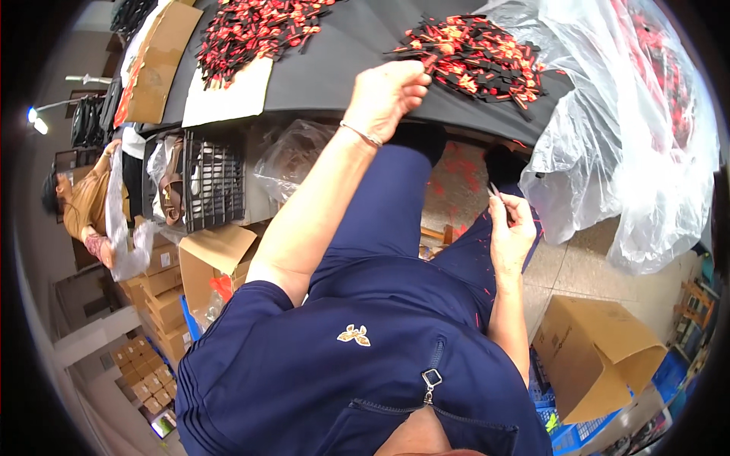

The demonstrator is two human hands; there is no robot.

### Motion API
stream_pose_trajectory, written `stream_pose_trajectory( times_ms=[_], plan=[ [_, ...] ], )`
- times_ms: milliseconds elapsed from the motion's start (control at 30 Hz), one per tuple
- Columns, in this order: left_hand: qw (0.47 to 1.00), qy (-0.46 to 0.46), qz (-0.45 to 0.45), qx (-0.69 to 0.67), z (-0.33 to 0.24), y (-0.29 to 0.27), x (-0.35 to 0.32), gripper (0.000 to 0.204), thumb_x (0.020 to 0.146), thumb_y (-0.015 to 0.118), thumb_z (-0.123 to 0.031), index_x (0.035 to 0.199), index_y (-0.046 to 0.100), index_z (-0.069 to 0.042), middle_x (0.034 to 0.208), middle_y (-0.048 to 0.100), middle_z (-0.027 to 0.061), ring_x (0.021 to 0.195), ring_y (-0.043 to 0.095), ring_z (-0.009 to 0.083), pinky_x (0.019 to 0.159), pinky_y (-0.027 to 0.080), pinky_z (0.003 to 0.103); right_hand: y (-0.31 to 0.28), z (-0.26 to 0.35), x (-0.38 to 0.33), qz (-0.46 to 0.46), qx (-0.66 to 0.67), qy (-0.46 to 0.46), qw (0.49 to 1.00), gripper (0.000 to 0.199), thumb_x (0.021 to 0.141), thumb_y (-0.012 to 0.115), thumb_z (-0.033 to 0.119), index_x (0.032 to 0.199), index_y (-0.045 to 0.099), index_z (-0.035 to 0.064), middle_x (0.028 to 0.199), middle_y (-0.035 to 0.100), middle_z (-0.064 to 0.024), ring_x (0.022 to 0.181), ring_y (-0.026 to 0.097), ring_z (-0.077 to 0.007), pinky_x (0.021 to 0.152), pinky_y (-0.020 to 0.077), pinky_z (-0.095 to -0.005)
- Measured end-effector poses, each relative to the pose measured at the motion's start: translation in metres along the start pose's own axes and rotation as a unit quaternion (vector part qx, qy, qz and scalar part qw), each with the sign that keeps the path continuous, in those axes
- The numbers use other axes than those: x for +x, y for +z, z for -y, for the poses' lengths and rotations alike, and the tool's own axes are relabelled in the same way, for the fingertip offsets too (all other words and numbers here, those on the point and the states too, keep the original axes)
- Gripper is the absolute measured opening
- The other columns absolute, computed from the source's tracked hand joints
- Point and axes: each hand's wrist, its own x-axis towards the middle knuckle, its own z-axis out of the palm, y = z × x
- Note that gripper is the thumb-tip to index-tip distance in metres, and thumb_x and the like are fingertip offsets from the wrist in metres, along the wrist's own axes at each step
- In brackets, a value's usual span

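Note:
My left hand (386, 95) reaches over the dark table, its thumb and fingers pinched on a small black-and-red strip (430, 64) at the edge of a heap. That heap of black and red strips (479, 57) lies right beside its fingertips. Lower and to the right, above my thigh, my right hand (511, 234) is closed on a small pointed tool (493, 189); only the tip shows, so its kind cannot be made out. A second heap of similar strips (255, 34) lies farther left, partly on a cream sheet (228, 95).
Clear plastic bags (585, 152) with red and black pieces hang over the table's right end. A black crate (215, 178) stands at left, near cardboard boxes (217, 254). An open carton (593, 349) sits at lower right. Another person (87, 201) handles clear plastic at far left.

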Motion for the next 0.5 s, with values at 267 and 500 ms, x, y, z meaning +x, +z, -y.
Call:
stream_pose_trajectory(
  times_ms=[267, 500],
  plan=[
    [0.986, -0.101, 0.102, -0.086, 0.027, 0.02, -0.052, 0.021, 0.087, 0.065, -0.01, 0.105, 0.061, 0.0, 0.09, 0.067, 0.0076, 0.078, 0.064, 0.0133, 0.07, 0.052, 0.026, 0.008, 0.031, 0.004, -0.029, 0.08, -0.047, 0.995, 0.013, 0.089, 0.065, 0.004, 0.1, 0.06, -0.0011, 0.087, 0.066, -0.0035, 0.078, 0.059, -0.0066, 0.07, 0.0468, -0.0192],
    [0.986, -0.108, 0.121, -0.039, 0.041, 0.031, -0.09, 0.021, 0.087, 0.065, -0.011, 0.104, 0.063, 0.001, 0.088, 0.067, 0.007, 0.074, 0.062, 0.0108, 0.069, 0.05, 0.025, 0.017, 0.045, 0.003, -0.063, -0.044, -0.23, 0.97, 0.026, 0.073, 0.08, 0.008, 0.094, 0.065, 0.0015, 0.078, 0.064, -0.008, 0.069, 0.063, -0.0167, 0.063, 0.0509, -0.0272]
  ],
)
